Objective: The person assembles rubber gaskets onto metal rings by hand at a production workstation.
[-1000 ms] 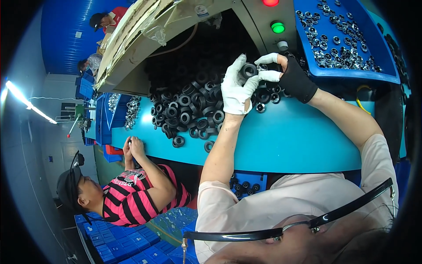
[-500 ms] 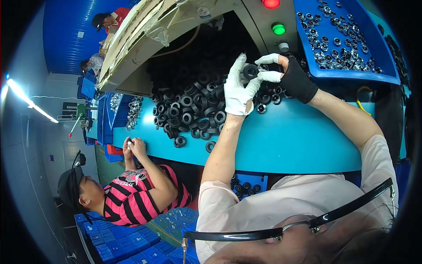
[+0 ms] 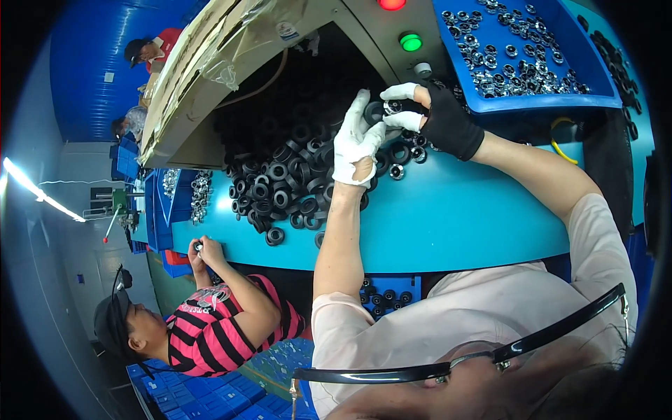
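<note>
My left hand (image 3: 355, 140), in a white glove, and my right hand (image 3: 430, 115), in a black glove with white fingertips, meet over the teal table (image 3: 455, 217). Between their fingertips they hold a small black ring part with a metal centre (image 3: 386, 109). A large heap of black ring parts (image 3: 280, 182) lies just left of and under my left hand, spilling out of a dark chute.
A blue tray (image 3: 532, 98) with several metal-centred parts stands at the upper right. Green (image 3: 410, 42) and red (image 3: 390, 3) lamps sit on the machine panel. A person in a striped shirt (image 3: 210, 329) works at the left. Blue bins (image 3: 162, 210) stand along the table's left end.
Both hands stay together on the ring part and have drifted only slightly; the fingers turn it a little. The person at the left has barely moved.
</note>
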### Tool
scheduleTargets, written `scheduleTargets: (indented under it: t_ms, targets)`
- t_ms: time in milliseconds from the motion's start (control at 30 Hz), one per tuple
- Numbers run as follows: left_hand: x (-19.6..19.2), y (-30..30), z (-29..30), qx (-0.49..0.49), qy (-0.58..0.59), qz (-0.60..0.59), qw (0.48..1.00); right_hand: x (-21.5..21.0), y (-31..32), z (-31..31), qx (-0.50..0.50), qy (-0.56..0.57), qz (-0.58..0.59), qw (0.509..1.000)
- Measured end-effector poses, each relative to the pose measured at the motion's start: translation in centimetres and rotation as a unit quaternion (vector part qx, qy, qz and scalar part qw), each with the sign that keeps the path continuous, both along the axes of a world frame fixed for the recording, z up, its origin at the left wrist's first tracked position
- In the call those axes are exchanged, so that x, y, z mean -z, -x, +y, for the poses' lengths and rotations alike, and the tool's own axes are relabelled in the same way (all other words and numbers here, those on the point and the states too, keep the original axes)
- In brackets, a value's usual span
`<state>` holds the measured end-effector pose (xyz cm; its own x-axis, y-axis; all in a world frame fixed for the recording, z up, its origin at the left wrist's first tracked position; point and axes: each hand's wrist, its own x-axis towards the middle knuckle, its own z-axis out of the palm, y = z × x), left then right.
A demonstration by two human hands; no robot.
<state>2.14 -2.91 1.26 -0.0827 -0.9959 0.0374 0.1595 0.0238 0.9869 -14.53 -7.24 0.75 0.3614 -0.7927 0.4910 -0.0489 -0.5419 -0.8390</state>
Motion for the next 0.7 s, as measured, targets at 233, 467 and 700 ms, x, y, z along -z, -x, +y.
scheduleTargets:
  t_ms: [233,467,700]
  targets:
    - [-0.2,0.2,-0.3,0.047,-0.091,0.170,0.980,0.8,0.0,-0.3,0.036,0.199,0.055,0.978]
    - [1.0,0.9,0.3,-0.029,-0.048,0.022,0.998,1.9,-0.1,0.4,0.041,0.197,0.101,0.974]
    - [0.9,1.3,0.1,-0.047,0.046,-0.031,0.997,0.4,0.2,0.8,-0.020,0.096,0.084,0.992]
